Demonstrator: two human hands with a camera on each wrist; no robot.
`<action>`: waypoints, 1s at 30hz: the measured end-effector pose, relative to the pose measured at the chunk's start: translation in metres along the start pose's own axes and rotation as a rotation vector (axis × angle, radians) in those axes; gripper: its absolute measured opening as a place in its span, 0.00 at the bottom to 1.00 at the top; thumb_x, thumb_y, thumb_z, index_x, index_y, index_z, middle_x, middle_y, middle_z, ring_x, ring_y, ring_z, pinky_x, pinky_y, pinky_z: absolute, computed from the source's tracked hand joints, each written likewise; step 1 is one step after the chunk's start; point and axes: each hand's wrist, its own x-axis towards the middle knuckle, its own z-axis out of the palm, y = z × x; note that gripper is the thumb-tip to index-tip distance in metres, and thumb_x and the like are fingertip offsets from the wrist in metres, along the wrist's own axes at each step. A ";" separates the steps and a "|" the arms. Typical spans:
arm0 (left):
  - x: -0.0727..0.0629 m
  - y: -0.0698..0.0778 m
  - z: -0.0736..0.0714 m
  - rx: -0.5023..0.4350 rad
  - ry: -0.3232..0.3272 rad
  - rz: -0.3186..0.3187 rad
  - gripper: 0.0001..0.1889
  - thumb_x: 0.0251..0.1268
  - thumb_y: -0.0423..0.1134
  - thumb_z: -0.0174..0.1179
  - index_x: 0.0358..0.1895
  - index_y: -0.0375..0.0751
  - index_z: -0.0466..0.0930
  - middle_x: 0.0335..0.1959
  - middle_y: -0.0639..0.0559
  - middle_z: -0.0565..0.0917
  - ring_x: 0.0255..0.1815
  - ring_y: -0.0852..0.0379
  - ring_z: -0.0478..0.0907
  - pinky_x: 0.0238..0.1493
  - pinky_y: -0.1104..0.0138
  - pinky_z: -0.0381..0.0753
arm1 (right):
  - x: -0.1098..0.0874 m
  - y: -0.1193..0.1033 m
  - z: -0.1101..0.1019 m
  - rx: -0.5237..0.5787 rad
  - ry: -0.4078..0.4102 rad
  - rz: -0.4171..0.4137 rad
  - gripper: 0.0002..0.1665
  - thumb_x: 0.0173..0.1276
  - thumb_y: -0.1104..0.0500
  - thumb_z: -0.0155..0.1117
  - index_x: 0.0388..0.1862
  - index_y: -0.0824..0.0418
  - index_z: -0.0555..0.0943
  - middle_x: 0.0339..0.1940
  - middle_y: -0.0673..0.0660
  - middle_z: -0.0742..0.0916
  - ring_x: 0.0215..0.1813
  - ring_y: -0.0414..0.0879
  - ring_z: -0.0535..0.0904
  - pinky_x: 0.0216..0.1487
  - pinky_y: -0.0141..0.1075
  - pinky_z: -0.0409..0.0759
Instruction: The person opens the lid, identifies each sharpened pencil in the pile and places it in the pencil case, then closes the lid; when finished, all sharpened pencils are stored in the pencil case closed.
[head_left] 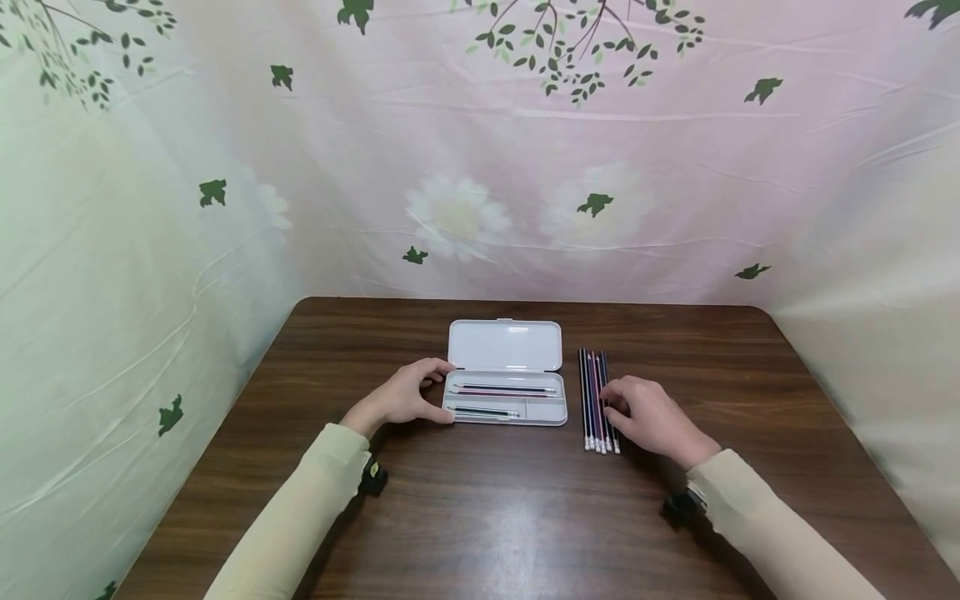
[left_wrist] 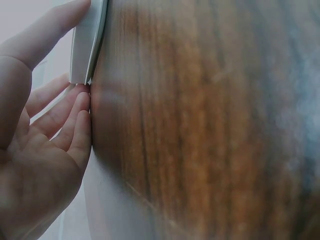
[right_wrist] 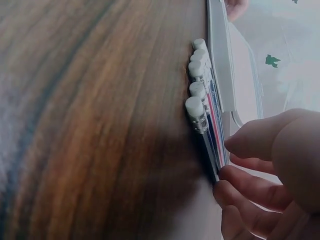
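Observation:
A white pencil case lies unfolded on the table, its lid tilted back on the far side. Dark and reddish pencils lie in its long compartment, and shorter green-looking sticks in the front one. My left hand holds the case's left end, thumb at the near corner, fingers at the far one. Right of the case, several pencils lie side by side, white erasers towards me. Over their right side is my right hand, loosely bent fingertips touching the outer pencils, a gap between thumb and forefinger.
The brown wooden table has rounded far corners. A pale cloth with leaves, birds and flowers hangs behind it and along both sides. A dark wrist camera sits under each sleeve cuff.

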 end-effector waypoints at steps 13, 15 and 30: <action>0.001 0.001 0.000 0.005 -0.001 -0.003 0.43 0.50 0.49 0.84 0.72 0.48 0.74 0.67 0.53 0.77 0.67 0.51 0.73 0.75 0.55 0.73 | 0.006 -0.005 0.001 -0.004 -0.041 0.026 0.12 0.67 0.66 0.73 0.48 0.66 0.87 0.40 0.58 0.90 0.41 0.47 0.85 0.43 0.48 0.88; 0.001 0.001 0.000 0.002 -0.002 -0.002 0.43 0.51 0.49 0.84 0.72 0.48 0.74 0.67 0.52 0.77 0.67 0.51 0.73 0.75 0.54 0.73 | 0.007 -0.005 0.001 -0.005 -0.042 0.043 0.12 0.66 0.66 0.73 0.48 0.67 0.86 0.39 0.58 0.89 0.41 0.48 0.85 0.43 0.48 0.88; 0.000 0.000 0.000 0.007 0.000 -0.008 0.43 0.51 0.50 0.84 0.72 0.49 0.74 0.67 0.53 0.77 0.67 0.51 0.73 0.75 0.54 0.73 | 0.013 -0.017 0.000 -0.009 -0.081 0.191 0.14 0.64 0.66 0.70 0.47 0.72 0.81 0.23 0.52 0.81 0.24 0.43 0.75 0.23 0.36 0.75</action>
